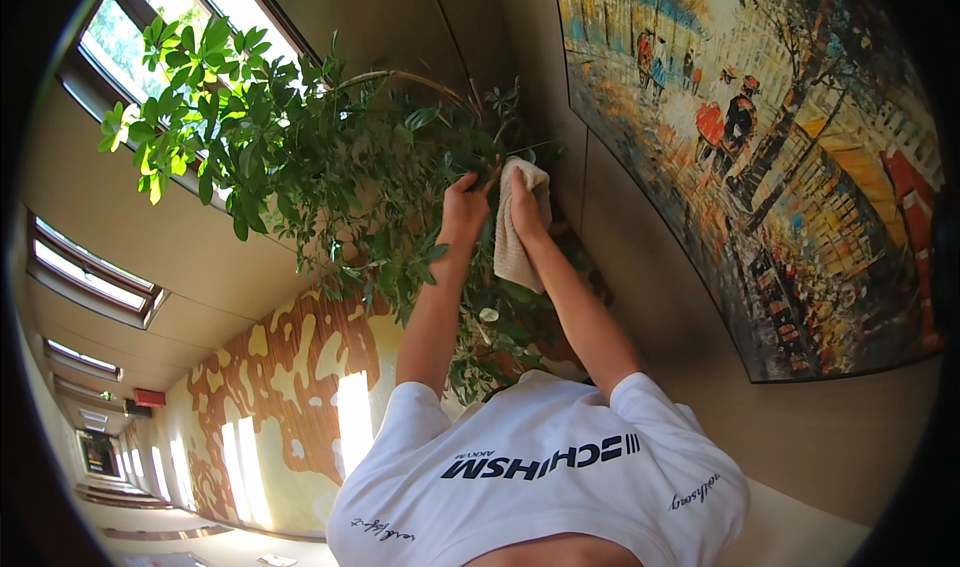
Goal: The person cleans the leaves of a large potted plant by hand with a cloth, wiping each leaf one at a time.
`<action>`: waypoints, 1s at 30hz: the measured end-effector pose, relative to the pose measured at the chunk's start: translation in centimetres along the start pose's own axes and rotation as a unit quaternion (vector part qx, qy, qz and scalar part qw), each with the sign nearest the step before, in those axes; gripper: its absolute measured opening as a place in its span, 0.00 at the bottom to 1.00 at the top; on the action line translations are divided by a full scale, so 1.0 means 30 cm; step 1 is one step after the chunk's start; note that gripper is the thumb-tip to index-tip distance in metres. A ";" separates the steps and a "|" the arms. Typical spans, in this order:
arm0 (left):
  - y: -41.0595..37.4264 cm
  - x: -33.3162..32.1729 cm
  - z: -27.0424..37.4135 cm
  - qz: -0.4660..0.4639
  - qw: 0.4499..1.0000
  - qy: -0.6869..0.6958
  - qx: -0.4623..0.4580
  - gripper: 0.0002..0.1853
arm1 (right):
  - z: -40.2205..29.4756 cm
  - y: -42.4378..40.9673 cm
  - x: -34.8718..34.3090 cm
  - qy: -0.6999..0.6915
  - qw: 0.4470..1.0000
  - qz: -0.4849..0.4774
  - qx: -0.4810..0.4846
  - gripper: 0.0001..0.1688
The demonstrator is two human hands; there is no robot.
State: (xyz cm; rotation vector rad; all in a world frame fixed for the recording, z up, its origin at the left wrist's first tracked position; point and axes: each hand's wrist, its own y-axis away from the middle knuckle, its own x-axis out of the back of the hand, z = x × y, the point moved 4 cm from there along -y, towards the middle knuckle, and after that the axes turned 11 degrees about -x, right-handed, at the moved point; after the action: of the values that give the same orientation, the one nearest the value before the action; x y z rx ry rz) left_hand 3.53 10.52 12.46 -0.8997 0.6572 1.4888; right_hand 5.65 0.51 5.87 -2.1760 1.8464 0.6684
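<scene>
A tall leafy potted-type plant [255, 128] with glossy green leaflets fills the space before me. Among its dark leaves, my left hand [463, 211] has its thumb and fingers closed around a dark leaf [481, 180]; the exact grip is partly lost in shadow. Close on its right, my right hand [526, 211] holds a folded beige terry cloth [514, 248]. The cloth's upper end is near the left fingertips, and its lower end hangs beside my right forearm. Whether the cloth touches a leaf I cannot tell. The plant's pot is hidden.
A large, colourful painting [750, 162] hangs on the wall at right. Windows [120, 46] are at upper left, with more along the corridor. A bare, arching stem [397, 73] reaches over the foliage. Patterned brown-and-cream carpet [300, 372] lies below, with sunlit patches.
</scene>
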 end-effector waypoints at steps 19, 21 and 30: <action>-0.019 0.148 0.012 0.061 0.987 0.128 0.068 0.21 | -0.475 0.504 0.366 -0.343 0.937 -0.057 -0.020 0.32; -0.023 0.178 0.011 0.048 0.991 0.112 0.061 0.21 | -0.476 0.549 0.404 -0.335 0.942 -0.031 -0.007 0.32; 0.094 0.092 0.015 0.010 0.967 -0.251 -0.036 0.20 | -0.377 0.606 0.540 -0.315 0.947 0.014 -0.056 0.31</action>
State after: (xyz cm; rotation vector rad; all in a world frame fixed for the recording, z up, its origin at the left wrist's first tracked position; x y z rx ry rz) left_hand 0.70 12.05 10.13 -0.5333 0.2407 1.6813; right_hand -7.91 -22.19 10.55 -1.6997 1.5178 1.3154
